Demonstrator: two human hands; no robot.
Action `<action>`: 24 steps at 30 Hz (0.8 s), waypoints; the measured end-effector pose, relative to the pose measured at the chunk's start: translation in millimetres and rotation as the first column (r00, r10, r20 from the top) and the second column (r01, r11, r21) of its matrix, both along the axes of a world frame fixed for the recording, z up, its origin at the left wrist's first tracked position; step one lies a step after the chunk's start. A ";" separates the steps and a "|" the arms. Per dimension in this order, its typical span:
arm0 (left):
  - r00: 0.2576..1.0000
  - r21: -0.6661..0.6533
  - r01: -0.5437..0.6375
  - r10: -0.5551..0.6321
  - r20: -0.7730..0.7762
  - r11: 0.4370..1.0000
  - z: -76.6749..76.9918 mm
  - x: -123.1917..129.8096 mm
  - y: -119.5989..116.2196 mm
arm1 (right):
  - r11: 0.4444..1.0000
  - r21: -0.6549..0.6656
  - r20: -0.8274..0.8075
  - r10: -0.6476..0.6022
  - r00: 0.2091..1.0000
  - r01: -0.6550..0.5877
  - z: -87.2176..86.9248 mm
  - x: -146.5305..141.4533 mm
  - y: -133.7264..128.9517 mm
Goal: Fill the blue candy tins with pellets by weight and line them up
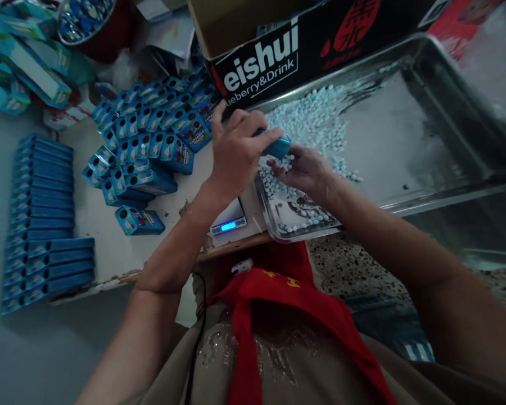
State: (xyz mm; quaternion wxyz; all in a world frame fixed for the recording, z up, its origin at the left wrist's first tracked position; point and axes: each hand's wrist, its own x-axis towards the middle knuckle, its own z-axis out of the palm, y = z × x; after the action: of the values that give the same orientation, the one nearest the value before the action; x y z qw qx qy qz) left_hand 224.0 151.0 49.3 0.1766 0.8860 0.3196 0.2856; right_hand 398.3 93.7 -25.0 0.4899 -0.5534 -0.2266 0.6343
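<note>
My left hand [238, 149] grips a small blue candy box [279, 146], tilted over the left end of a metal tray [421, 209]. Close against the box's lower end is my right hand [306, 169], palm up, with curled fingers cupping a few pale candies. Many small pale blue and white candies [316, 115] lie loose in the tray around and beyond both hands. A digital scale [228, 226] with a lit blue display sits below my left wrist. The part of the box inside my left palm is hidden.
Many upright blue boxes [147, 143] crowd the table on the left, beside a stacked column of boxes [46, 191]. A black carton [257, 67] stands behind the tray. At the top left is a red bowl [113, 34] of shiny wrapped pieces. The table's wooden edge [236, 246] is worn.
</note>
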 end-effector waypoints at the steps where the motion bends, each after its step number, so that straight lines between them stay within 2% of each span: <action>1: 0.997 -0.009 -0.036 0.037 0.064 0.999 -11.3 -8.8 4.6 | 1.000 0.000 -0.003 -0.011 1.000 0.011 -0.7 0.0 -0.1; 4: 0.957 -0.153 -0.107 0.144 0.253 0.982 -44.9 -42.1 10.2 | 0.999 -0.026 -0.095 -0.035 0.995 0.032 -0.9 1.5 -1.7; 6: 0.885 -0.311 -0.117 0.241 0.399 0.943 -64.4 -69.5 3.7 | 0.998 -0.035 -0.142 -0.050 0.989 0.046 -0.2 3.8 -2.7; 9: 0.754 -0.488 -0.117 0.397 0.524 0.865 -86.0 -113.5 -21.5 | 0.998 -0.024 -0.109 -0.060 0.992 0.058 1.5 9.8 -3.1; 11: 0.696 -0.551 -0.099 0.453 0.557 0.829 -96.2 -138.3 -43.4 | 1.000 0.002 -0.034 0.015 0.999 -0.015 3.6 15.8 -3.1; 14: 0.648 -0.601 -0.029 0.473 0.597 0.799 -110.1 -159.5 -70.0 | 0.990 0.017 0.022 0.142 0.990 -0.143 10.2 24.3 -4.4; 17: 0.625 -0.643 0.024 0.490 0.607 0.766 -123.6 -163.2 -80.3 | 0.998 -0.007 0.020 0.063 0.998 -0.063 20.8 25.1 -11.5; 19: 0.628 -0.663 0.036 0.499 0.598 0.748 -128.7 -164.0 -80.9 | 1.000 0.029 0.114 -0.007 0.993 0.004 27.9 21.2 -20.0; 21: 0.647 -0.653 0.045 0.476 0.596 0.756 -128.4 -170.1 -81.4 | 0.993 0.111 0.314 -0.005 0.949 -0.032 32.8 17.0 -29.0; 24: 0.683 -0.607 -0.005 0.446 0.579 0.795 -119.0 -193.3 -90.0 | 0.971 0.184 0.634 0.001 0.774 -0.152 35.5 16.1 -36.9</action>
State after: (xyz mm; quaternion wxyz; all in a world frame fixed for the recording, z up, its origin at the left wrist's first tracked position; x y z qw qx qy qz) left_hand 30.8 61.1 -69.7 0.4964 0.5694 0.4099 0.5112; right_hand 414.4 56.8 10.4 0.4190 -0.6644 -0.4700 0.4027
